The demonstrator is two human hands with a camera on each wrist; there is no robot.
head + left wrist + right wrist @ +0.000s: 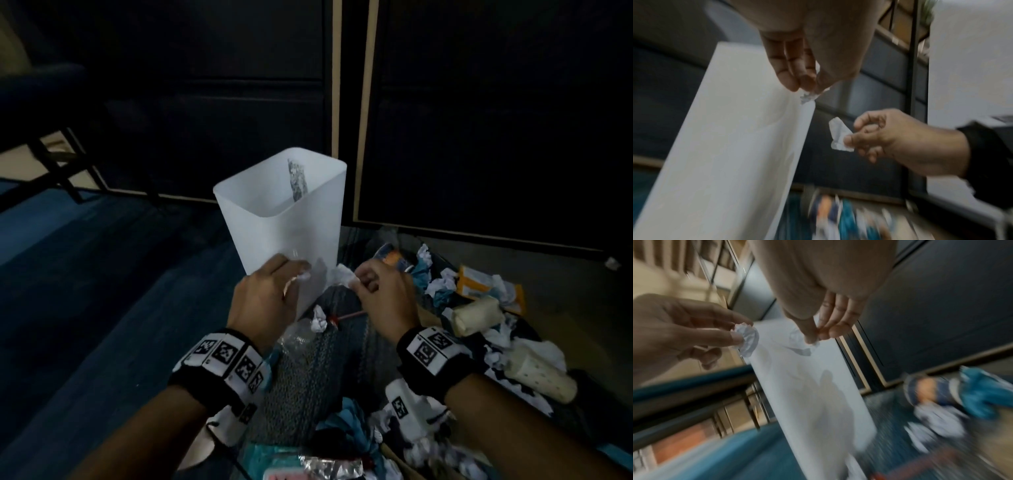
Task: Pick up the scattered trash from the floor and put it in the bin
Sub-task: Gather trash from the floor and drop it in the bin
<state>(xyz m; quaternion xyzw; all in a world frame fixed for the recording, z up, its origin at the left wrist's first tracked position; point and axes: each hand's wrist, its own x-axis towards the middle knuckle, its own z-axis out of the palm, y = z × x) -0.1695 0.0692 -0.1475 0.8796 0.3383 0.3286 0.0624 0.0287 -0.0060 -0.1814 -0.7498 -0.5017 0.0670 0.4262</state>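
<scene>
A white translucent bin (284, 219) stands upright on the floor just ahead of both hands. My left hand (298, 271) pinches a small crumpled paper ball (304, 276) against the bin's near wall, well below its rim. In the left wrist view the ball (807, 97) sticks out below the fingertips (789, 81). My right hand (359, 278) pinches another crumpled white paper (343, 274) beside the bin's lower right side. The right wrist view shows this paper (800, 345) under thumb and fingers, with the bin (818, 394) behind. A grey wrapper (297, 180) lies inside the bin.
A heap of trash covers the floor at right and near me: white paper balls (445, 284), blue scraps (421, 270), an orange-and-white packet (476, 284), cream rolls (476, 315), foil (329, 467). Dark cabinets (479, 120) rise behind. Chair legs (54, 161) stand at far left on blue carpet.
</scene>
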